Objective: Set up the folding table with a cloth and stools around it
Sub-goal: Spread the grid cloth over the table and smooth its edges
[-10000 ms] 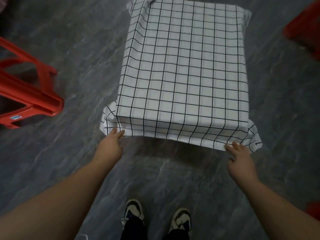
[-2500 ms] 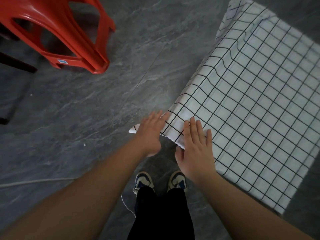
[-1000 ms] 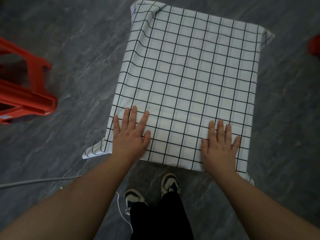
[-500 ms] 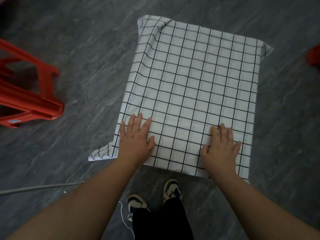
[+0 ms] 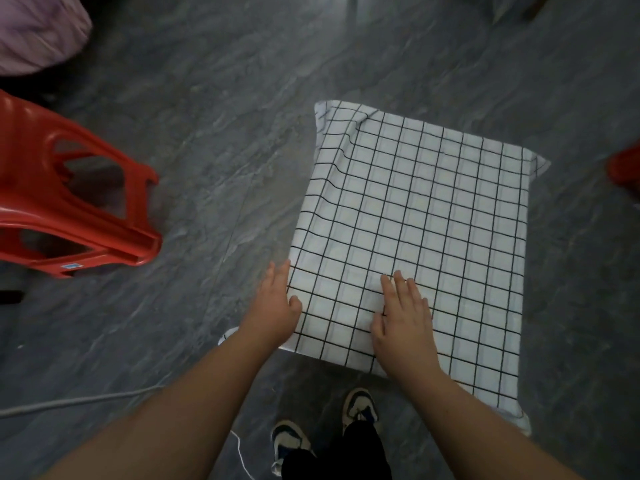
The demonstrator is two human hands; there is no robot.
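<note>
The checked cloth (image 5: 408,237) hides the folding table completely; no top or legs show. The red stool (image 5: 69,209) at left is cut off by the picture's left edge. At the right edge only a blurred red shape (image 5: 625,169) shows, possibly another stool. The left hand (image 5: 275,306) covers the cloth's near-left corner. A pale purple fabric (image 5: 34,29) far left is cropped and blurred.

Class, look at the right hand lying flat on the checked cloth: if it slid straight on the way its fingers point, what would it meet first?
Nothing but cloth. The right hand points toward the table's far edge, and that stretch looks bare as far as the picture shows.
</note>
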